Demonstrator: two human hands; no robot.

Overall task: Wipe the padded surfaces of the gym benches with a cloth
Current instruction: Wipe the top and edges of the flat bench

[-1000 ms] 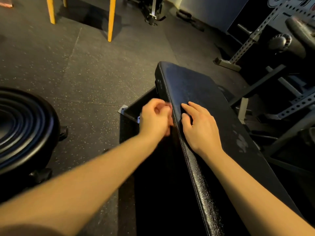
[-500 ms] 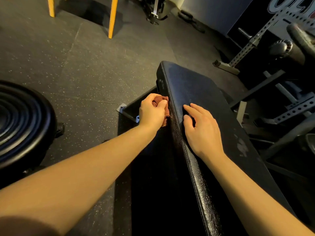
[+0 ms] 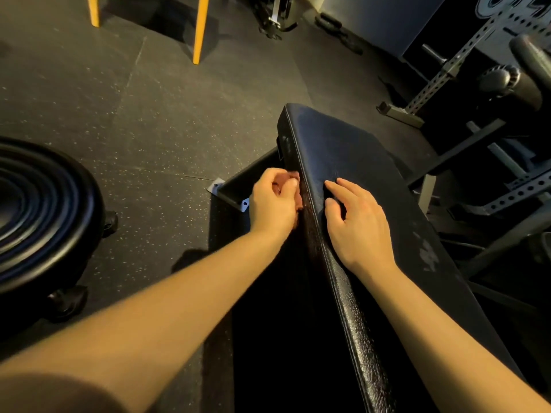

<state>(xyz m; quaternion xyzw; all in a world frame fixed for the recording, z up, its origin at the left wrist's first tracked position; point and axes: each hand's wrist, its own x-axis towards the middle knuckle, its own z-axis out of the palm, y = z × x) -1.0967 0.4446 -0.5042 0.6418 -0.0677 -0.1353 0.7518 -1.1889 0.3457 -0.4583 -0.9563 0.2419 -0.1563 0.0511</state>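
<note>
Cloth (image 3: 293, 186) gripped in left hand (image 3: 272, 202), against bench (image 3: 357, 162)

1. Dim, warm yellowish light; the speckled dark rubber floor (image 3: 149, 129) is brightest at upper left.
2. A soft sheen lies on the black padded vinyl desk (image 3: 357, 150), while its near left side sinks into solid black shadow (no detail there).
3. The left hand (image 3: 272, 204) is slightly smeared; the forearms stretch wide toward the lower corners.
</note>
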